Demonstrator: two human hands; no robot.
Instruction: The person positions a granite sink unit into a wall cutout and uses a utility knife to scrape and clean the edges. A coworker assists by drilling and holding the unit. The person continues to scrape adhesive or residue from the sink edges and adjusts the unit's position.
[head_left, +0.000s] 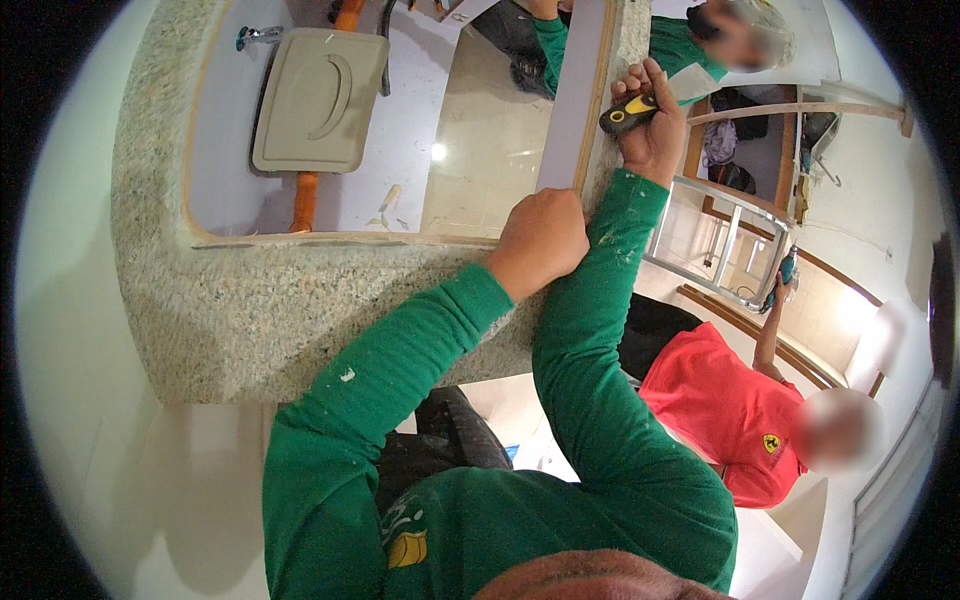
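Observation:
A speckled granite countertop (260,310) with a large rectangular cutout lies before me. My left hand (545,238) is closed in a fist at the near right corner of the cutout. Its fingers curl out of sight, so what they hold, if anything, is hidden. Farther out, over the strip of stone right of the opening, my right hand (650,125) is wrapped round a putty knife (628,114) with a black and yellow handle. The pale, flat blade points away to the right. A thin brownish edge (350,240) lines the cutout.
Through the cutout show a beige lidded box (322,100), an orange pipe (305,203), a metal valve (258,37) and a black hose (386,60). At right, a person in a red shirt (715,400) holds a tool near a metal frame (735,240). Another person in green (675,45) is at the top.

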